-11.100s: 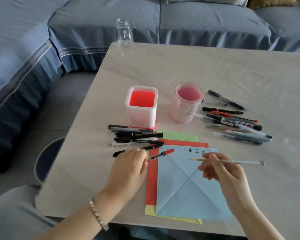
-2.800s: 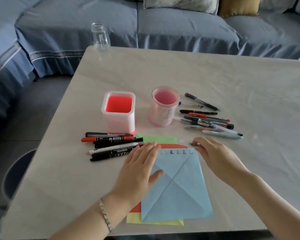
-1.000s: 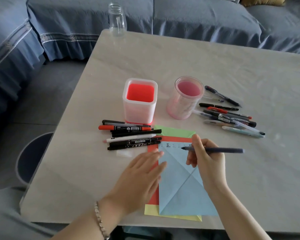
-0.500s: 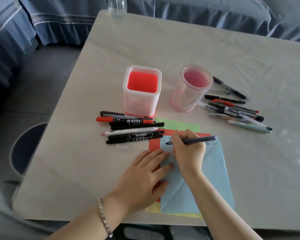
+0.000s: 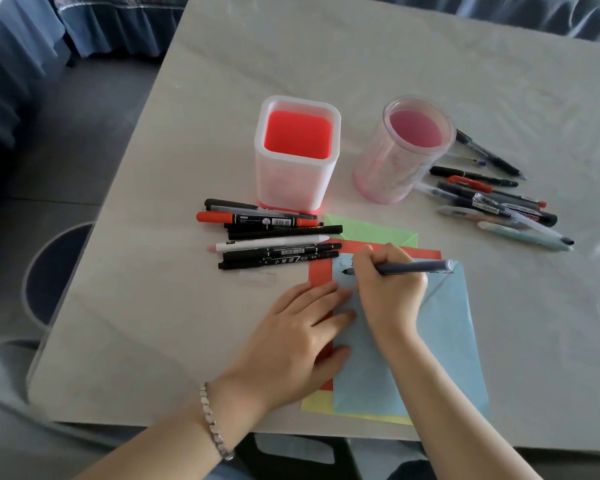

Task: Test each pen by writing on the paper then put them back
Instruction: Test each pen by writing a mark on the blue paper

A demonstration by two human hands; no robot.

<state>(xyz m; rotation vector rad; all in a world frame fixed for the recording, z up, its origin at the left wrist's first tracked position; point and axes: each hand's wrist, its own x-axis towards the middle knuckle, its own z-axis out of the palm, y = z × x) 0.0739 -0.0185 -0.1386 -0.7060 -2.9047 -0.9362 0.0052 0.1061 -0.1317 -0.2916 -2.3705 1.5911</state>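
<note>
My right hand (image 5: 390,292) grips a dark blue pen (image 5: 413,267), its tip touching the top left of the light blue paper (image 5: 444,341). Small written marks run along that sheet's top edge. Flat with straight fingers, my left hand (image 5: 298,337) presses on the left edge of the paper stack, over the red sheet (image 5: 317,277). A group of black, red and white markers (image 5: 274,233) lies left of the papers. More pens (image 5: 499,199) lie at the right. The square red pen holder (image 5: 297,152) and the round pink holder (image 5: 404,148) stand behind the papers.
Green paper (image 5: 371,230) and yellow paper (image 5: 319,403) stick out from under the stack. The grey table (image 5: 153,323) ends just below the papers. A blue sofa (image 5: 21,46) stands at the far left and a round blue stool (image 5: 52,271) beside the table.
My right hand picked up the blue pen, carried it left across the blue paper and set its tip near the top left corner. The left hand stays flat on the stack.
</note>
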